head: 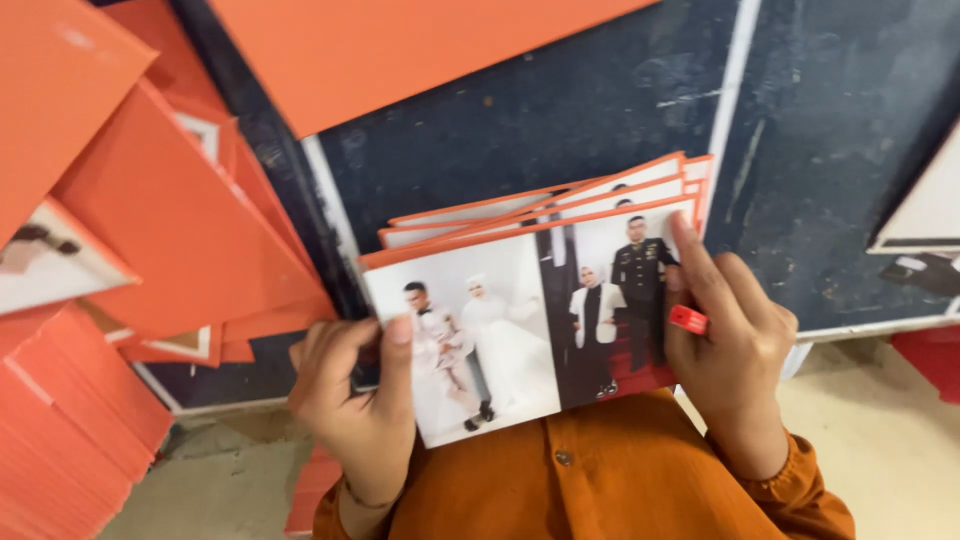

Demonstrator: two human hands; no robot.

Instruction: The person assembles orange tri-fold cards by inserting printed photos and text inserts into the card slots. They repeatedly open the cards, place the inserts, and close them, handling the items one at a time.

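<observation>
I hold a fanned stack of orange-edged cards (530, 300) upright in front of my chest. The front card shows two printed photographs of standing couples. My left hand (350, 390) grips the stack's lower left corner, thumb lying up across the front card. My right hand (725, 345) clasps the right edge, fingers spread along it, with a small red band on one finger. Both sleeves and my shirt are rust orange.
Large orange sheets (180, 230) lie overlapping at the left and top, with a pile of orange card (60, 430) at lower left. A dark blue panel with white lines (600, 110) lies behind. Another card (925, 215) pokes in at right. Pale floor (890, 430) shows below.
</observation>
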